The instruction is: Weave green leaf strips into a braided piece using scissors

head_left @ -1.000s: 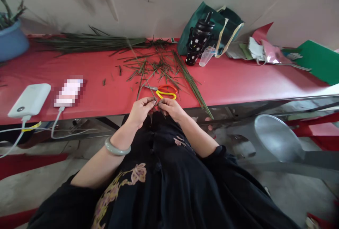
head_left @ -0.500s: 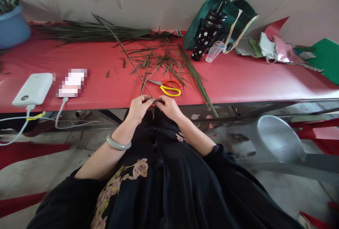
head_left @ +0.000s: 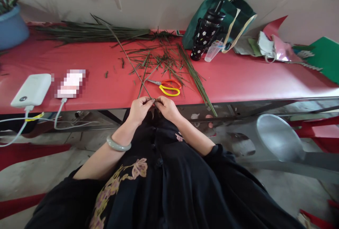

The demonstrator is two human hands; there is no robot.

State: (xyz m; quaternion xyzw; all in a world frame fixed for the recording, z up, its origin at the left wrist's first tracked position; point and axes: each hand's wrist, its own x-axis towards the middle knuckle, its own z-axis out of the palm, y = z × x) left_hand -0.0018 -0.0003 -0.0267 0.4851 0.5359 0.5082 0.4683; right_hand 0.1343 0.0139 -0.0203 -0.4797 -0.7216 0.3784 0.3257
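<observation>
Between both hands (head_left: 140,110), one long thin stem (head_left: 137,74)

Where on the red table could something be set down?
Right of the stalk bundle, in front of the cup and papers, the table looks bare. A smaller patch lies between the phone and left hand, near the edge. Crowded: the middle, with cut stems and scissors.

A red-topped table (head_left: 238,80), shiny at its right end, stands against a pale wall (head_left: 169,3) above a grey floor (head_left: 21,183).
</observation>
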